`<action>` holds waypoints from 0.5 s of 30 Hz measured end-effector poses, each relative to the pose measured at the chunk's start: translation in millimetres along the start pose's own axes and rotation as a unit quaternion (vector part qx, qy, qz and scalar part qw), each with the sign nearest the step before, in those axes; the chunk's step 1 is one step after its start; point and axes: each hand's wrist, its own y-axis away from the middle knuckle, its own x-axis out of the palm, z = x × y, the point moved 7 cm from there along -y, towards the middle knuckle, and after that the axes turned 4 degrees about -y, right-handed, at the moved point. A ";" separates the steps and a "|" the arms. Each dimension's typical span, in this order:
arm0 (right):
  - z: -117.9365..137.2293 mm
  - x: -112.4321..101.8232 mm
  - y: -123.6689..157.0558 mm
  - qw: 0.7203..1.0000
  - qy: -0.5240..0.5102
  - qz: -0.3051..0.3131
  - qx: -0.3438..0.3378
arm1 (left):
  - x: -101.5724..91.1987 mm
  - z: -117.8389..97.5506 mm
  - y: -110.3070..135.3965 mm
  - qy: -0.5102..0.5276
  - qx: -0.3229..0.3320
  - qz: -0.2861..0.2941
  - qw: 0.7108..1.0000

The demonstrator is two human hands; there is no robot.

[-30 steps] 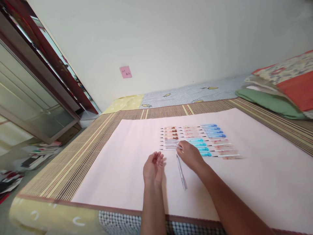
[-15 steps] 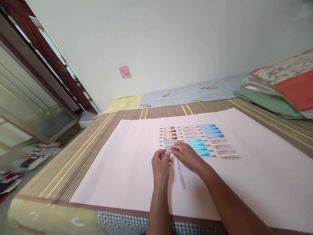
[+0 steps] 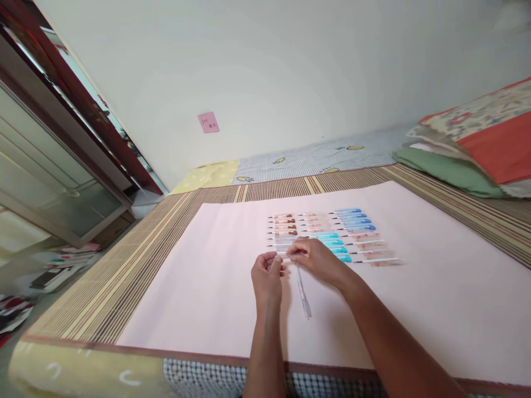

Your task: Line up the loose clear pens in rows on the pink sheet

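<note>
Several pens (image 3: 332,235) lie in neat rows on a pale pink sheet (image 3: 215,287); some have brown caps, some blue, some turquoise, some pink patterns. My right hand (image 3: 317,258) rests at the near left end of the rows, fingers pinched on a clear pen (image 3: 284,254) there. My left hand (image 3: 266,273) is closed just beside it, fingertips meeting that pen's left end. One clear pen (image 3: 303,290) lies apart on the sheet, just below my right hand.
The sheet covers a striped woven mat (image 3: 124,276) on a bed. Folded pillows (image 3: 473,143) are stacked at the right. A pink note (image 3: 208,122) sticks on the wall. A glass-fronted cabinet (image 3: 53,166) and scattered books (image 3: 58,268) are at the left.
My left hand moved from lying open, palm up, to closing at the pen's end beside my right hand. My right hand shifted slightly left.
</note>
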 end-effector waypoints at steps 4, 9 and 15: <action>-16.2 -23.9 -1.4 0.989 0.077 -0.121 0.022 | 15.5 2.1 11.7 -0.221 0.024 0.051 0.974; -27.0 -19.8 -4.0 0.985 0.113 -0.124 0.031 | 35.4 12.6 25.8 -0.470 0.036 0.098 0.876; -28.0 -4.5 -6.2 0.972 0.210 -0.104 0.015 | 32.6 10.3 27.1 -0.477 0.029 0.122 0.870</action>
